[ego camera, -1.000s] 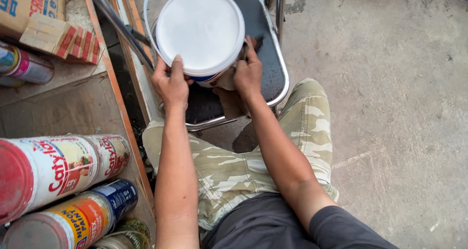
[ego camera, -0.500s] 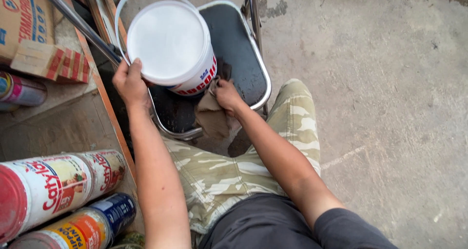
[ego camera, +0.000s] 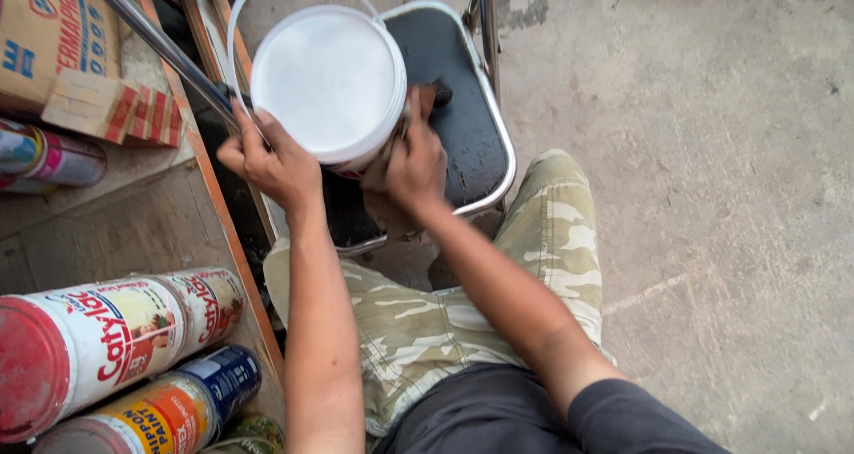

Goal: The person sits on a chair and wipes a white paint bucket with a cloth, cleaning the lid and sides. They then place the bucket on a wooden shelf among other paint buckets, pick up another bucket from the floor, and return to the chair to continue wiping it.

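A white plastic bucket (ego camera: pixel 327 79) with a white lid and thin wire handle is held above the black seat of a folding chair (ego camera: pixel 463 125). My left hand (ego camera: pixel 271 160) grips the bucket's rim on its left side. My right hand (ego camera: pixel 416 156) presses a brownish cloth (ego camera: pixel 381 174) against the bucket's right side, fingers closed over it. Both forearms reach up from my lap, over camouflage-patterned shorts (ego camera: pixel 427 316).
A wooden shelf (ego camera: pixel 133 232) on the left holds several paint cans lying on their sides (ego camera: pixel 116 329), a cardboard box (ego camera: pixel 53 36) and a small carton (ego camera: pixel 111 107). A metal bar (ego camera: pixel 156 40) crosses at top left. Concrete floor (ego camera: pixel 694 152) spreads to the right.
The bucket was tipped left and lifted by my left hand alone; now my right hand has come back to its right side with the cloth.
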